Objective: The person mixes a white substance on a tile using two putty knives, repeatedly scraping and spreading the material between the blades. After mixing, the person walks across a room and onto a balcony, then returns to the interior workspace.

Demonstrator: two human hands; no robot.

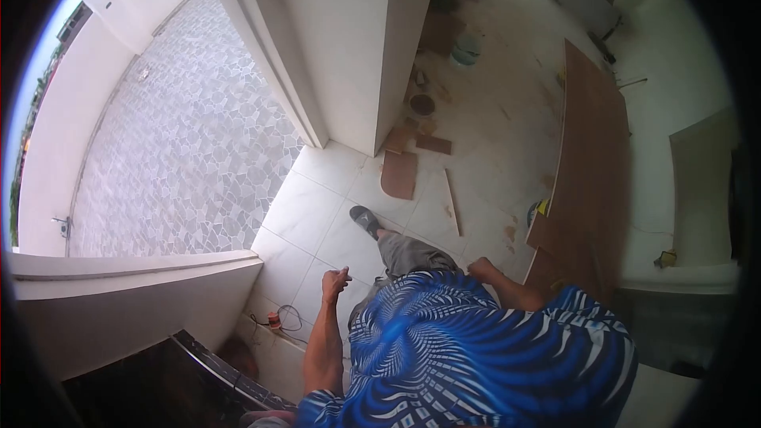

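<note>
My left hand [336, 281] hangs in front of my body above the white floor tiles [307, 210], its fingers curled in, and nothing shows in it. On the other side, my right hand [482, 269] is held near my waist, closed like a loose fist, with no object visible in it. It is nearest to the long brown board [590, 166]. A rounded brown board piece [399, 175], a small brown offcut [434, 144] and a thin strip [453, 202] lie on the floor beyond my foot. Neither hand touches them.
A doorway at the left opens onto stone-patterned paving [190, 135]. A white wall [333, 32] stands ahead. An orange item with a cable [274, 320] lies at the lower left. Farther back are a bucket [465, 49] and a dark round container [422, 104].
</note>
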